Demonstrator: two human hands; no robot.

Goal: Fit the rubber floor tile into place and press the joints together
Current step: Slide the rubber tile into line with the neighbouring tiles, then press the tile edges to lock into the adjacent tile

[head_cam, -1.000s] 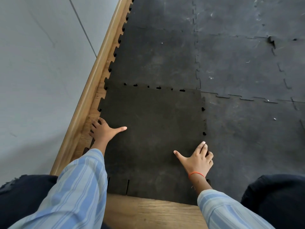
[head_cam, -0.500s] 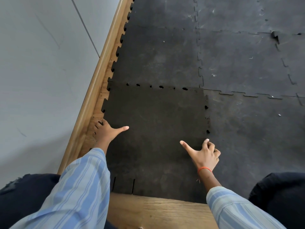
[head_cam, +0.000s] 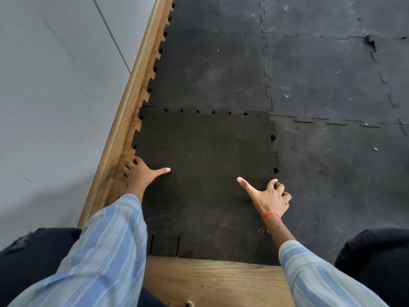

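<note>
A dark rubber floor tile with jigsaw edges lies among the laid tiles. Small gaps show along its far joint and its right joint. My left hand rests on the tile's left edge next to the skirting, fingers spread, thumb pointing right. My right hand is at the tile's right edge, fingers curled down at the seam, thumb stretched out to the left. Whether those fingers grip the edge I cannot tell.
A wooden skirting board runs along the grey wall on the left. Bare wooden floor shows below the tile. Laid black tiles cover the floor ahead and to the right. My dark-trousered knees are at both lower corners.
My right hand lifted from lying flat and curled its fingers at the right seam, thumb now stretched out. My left hand stayed on the left edge. The view shifted slightly.
</note>
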